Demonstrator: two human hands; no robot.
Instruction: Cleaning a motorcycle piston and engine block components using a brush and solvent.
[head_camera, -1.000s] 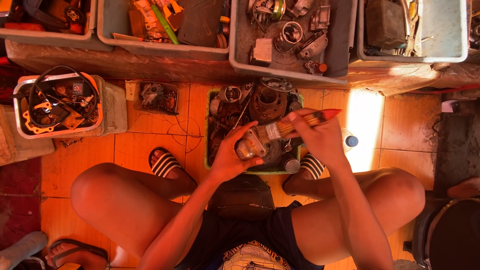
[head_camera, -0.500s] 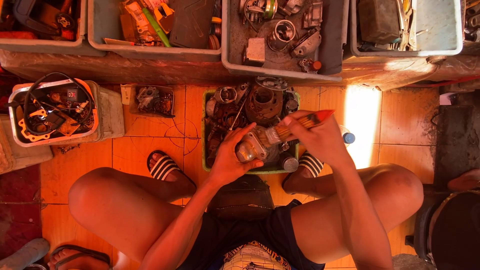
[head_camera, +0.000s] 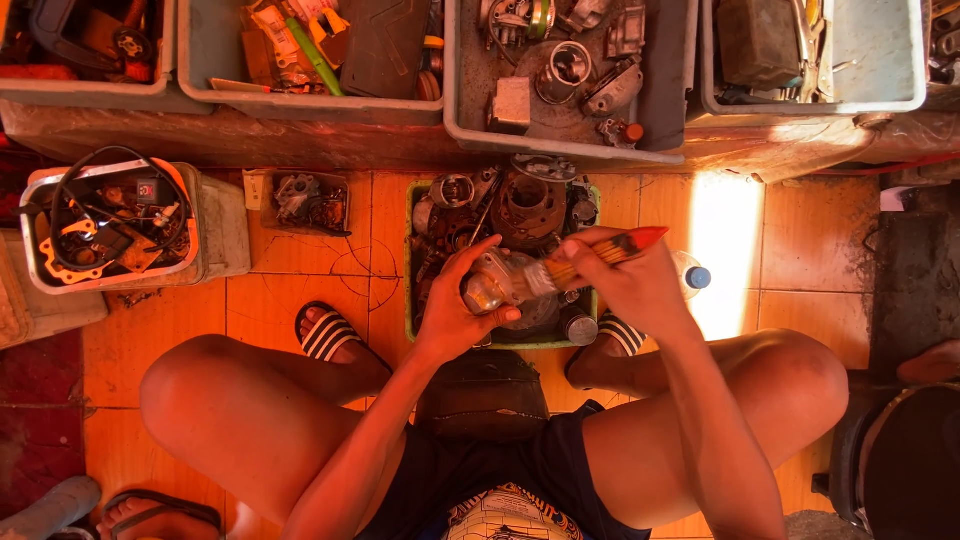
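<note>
A left hand (head_camera: 452, 310) gripped a small silvery metal engine part (head_camera: 492, 285) while the right hand (head_camera: 625, 280) clasped a red-handled paintbrush (head_camera: 590, 255) over a green parts tray (head_camera: 410, 300).

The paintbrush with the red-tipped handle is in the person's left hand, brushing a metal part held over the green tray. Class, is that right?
Not quite. The head view shows the paintbrush in the right hand; the left hand holds the metal part over the green tray.
</note>
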